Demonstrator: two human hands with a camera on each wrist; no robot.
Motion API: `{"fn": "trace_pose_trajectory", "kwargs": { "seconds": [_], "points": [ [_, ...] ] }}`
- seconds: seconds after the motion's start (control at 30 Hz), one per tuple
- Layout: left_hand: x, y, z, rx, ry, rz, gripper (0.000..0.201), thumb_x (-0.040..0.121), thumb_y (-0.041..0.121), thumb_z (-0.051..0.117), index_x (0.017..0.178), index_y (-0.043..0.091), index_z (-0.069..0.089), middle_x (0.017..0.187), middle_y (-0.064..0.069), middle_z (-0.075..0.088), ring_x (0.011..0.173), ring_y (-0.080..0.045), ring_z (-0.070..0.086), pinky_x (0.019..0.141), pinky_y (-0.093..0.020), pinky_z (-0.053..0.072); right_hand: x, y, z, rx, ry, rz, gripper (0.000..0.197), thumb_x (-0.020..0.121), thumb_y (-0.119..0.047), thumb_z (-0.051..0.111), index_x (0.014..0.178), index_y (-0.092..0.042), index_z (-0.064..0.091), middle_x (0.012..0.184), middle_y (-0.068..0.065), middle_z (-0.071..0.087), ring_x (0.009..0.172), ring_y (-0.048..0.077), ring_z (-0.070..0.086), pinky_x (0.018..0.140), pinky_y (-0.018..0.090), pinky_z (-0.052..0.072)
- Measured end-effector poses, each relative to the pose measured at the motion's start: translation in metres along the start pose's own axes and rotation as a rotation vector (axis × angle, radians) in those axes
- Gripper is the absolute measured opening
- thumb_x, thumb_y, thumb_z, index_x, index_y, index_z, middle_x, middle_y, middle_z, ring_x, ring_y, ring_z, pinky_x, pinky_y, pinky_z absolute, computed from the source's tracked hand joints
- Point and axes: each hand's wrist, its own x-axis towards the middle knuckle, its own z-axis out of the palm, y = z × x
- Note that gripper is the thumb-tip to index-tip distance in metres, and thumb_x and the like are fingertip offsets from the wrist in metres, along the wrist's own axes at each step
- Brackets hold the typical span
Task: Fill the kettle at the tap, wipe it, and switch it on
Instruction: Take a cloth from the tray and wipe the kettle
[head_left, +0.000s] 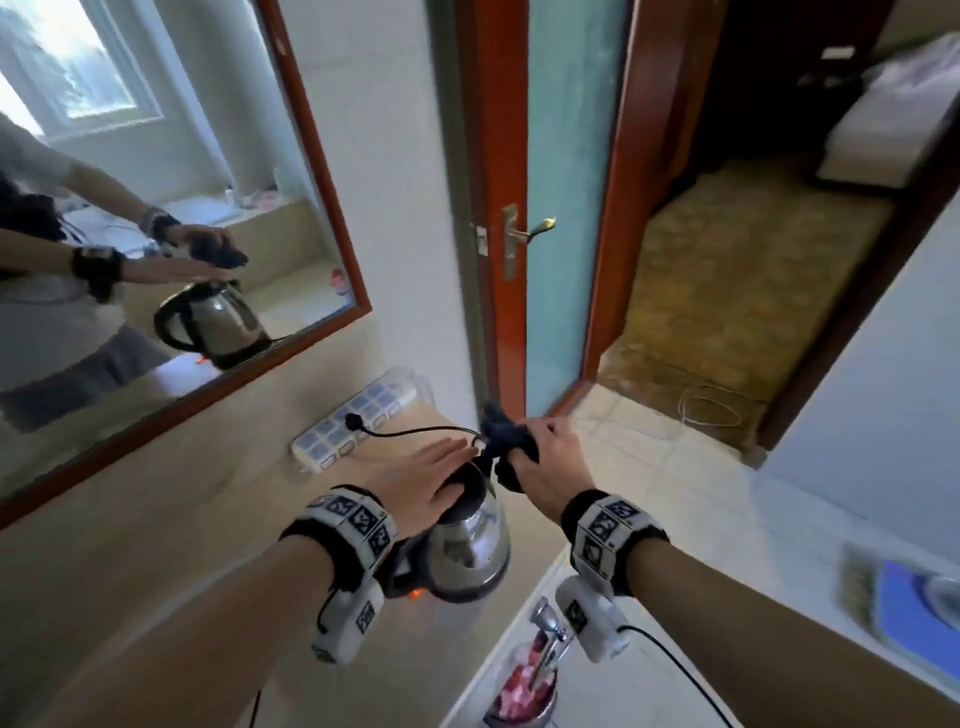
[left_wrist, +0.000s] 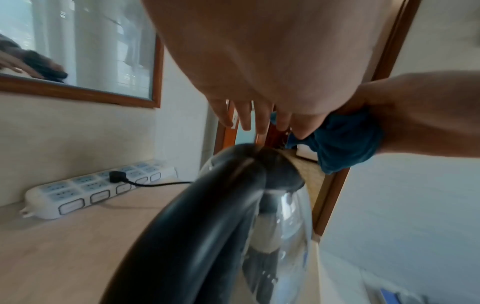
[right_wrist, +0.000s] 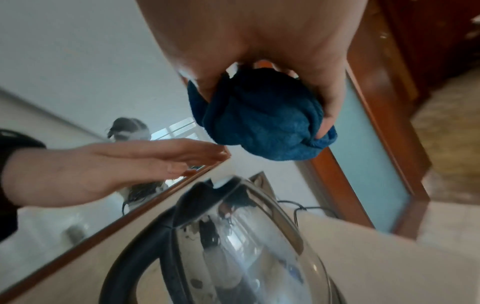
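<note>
A steel kettle (head_left: 470, 551) with a black lid and handle stands on the beige counter (head_left: 208, 519), and an orange light glows at its base. My left hand (head_left: 428, 475) is flat with straight fingers just over the lid (left_wrist: 275, 170); the right wrist view shows a small gap between them. Just right of the spout, my right hand (head_left: 545, 465) grips a bunched dark blue cloth (right_wrist: 259, 119) above the kettle. The kettle's black cord (head_left: 415, 430) runs to a white power strip (head_left: 353, 426).
The power strip lies along the wall under a wood-framed mirror (head_left: 156, 208). A chrome tap (head_left: 548, 623) and a cup of pink items (head_left: 524, 686) are at the sink, near right. An open door (head_left: 561, 208) leads to a carpeted room.
</note>
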Motion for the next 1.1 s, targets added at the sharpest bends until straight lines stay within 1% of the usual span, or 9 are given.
{"fn": "trace_pose_trajectory", "kwargs": {
  "seconds": [0.17,0.37,0.43,0.5,0.63,0.8,0.87,1.0,1.1],
  "points": [
    [0.023,-0.015,0.029,-0.028,-0.010,0.103,0.065,0.094,0.050,0.020,0.152,0.021,0.023,0.161,0.005,0.020,0.149,-0.009,0.016,0.121,-0.033,0.020,-0.014,0.034,0.046,0.374,0.051,0.081,0.042,0.089,-0.013,0.051,0.131,-0.015,0.055,0.130,0.009,0.043,0.122,0.024,0.045,0.110,0.026,0.032],
    [0.030,-0.030,0.050,-0.092,0.095,0.215,0.060,0.097,0.045,0.025,0.150,0.018,0.034,0.157,0.006,0.029,0.147,-0.004,0.020,0.116,-0.011,0.009,-0.007,0.069,0.119,0.751,0.158,0.377,0.053,0.076,-0.044,0.040,0.118,-0.018,0.060,0.120,0.011,0.060,0.114,0.028,0.057,0.104,0.046,0.044],
    [0.032,-0.034,0.055,-0.122,0.099,0.227,0.054,0.100,0.040,0.030,0.149,0.018,0.036,0.156,0.004,0.032,0.146,-0.005,0.021,0.117,-0.010,0.008,-0.006,0.084,0.134,0.812,0.170,0.495,0.048,0.083,-0.037,0.043,0.123,-0.015,0.059,0.121,0.015,0.063,0.113,0.031,0.059,0.102,0.047,0.046],
    [0.034,-0.038,0.057,-0.099,0.095,0.236,0.052,0.101,0.038,0.031,0.149,0.019,0.036,0.156,0.004,0.032,0.146,-0.005,0.022,0.118,-0.015,0.012,-0.005,0.085,0.141,0.813,0.183,0.538,0.039,0.091,-0.025,0.042,0.126,-0.015,0.056,0.121,0.016,0.061,0.113,0.032,0.058,0.103,0.047,0.045],
    [0.034,-0.040,0.059,-0.102,0.120,0.252,0.053,0.100,0.038,0.030,0.147,0.016,0.039,0.155,-0.001,0.035,0.146,-0.009,0.026,0.119,-0.018,0.016,-0.003,0.053,0.133,0.740,0.324,0.451,0.034,0.087,-0.027,0.042,0.117,-0.017,0.054,0.109,0.010,0.050,0.111,0.035,0.049,0.101,0.051,0.039],
    [0.035,-0.040,0.059,-0.073,0.135,0.250,0.061,0.096,0.043,0.023,0.146,0.013,0.040,0.155,-0.004,0.036,0.145,-0.013,0.029,0.114,-0.012,0.014,-0.046,0.013,0.148,0.595,0.592,0.168,0.046,0.073,-0.038,0.045,0.110,-0.013,0.054,0.111,0.002,0.047,0.107,0.023,0.045,0.094,0.032,0.040],
    [0.033,-0.038,0.058,-0.068,0.131,0.235,0.056,0.099,0.041,0.025,0.148,0.017,0.037,0.156,-0.001,0.033,0.146,-0.012,0.026,0.114,-0.012,0.014,-0.058,0.029,0.170,0.546,0.590,0.242,0.049,0.076,-0.037,0.041,0.114,-0.007,0.051,0.113,0.007,0.047,0.106,0.026,0.046,0.095,0.035,0.040],
    [0.030,-0.036,0.058,-0.065,0.122,0.225,0.057,0.099,0.042,0.024,0.149,0.017,0.035,0.157,0.000,0.032,0.146,-0.011,0.025,0.116,-0.019,0.016,-0.056,0.055,0.178,0.625,0.366,0.742,0.041,0.090,-0.031,0.042,0.124,-0.007,0.046,0.118,0.014,0.047,0.114,0.034,0.046,0.099,0.044,0.037],
    [0.032,-0.039,0.059,-0.057,0.125,0.229,0.058,0.098,0.044,0.022,0.149,0.018,0.036,0.156,0.000,0.033,0.146,-0.011,0.026,0.116,-0.017,0.016,-0.057,0.026,0.170,0.560,0.542,0.625,0.041,0.081,-0.033,0.050,0.109,-0.003,0.051,0.113,0.013,0.049,0.105,0.032,0.047,0.094,0.044,0.041]
  ]
}}
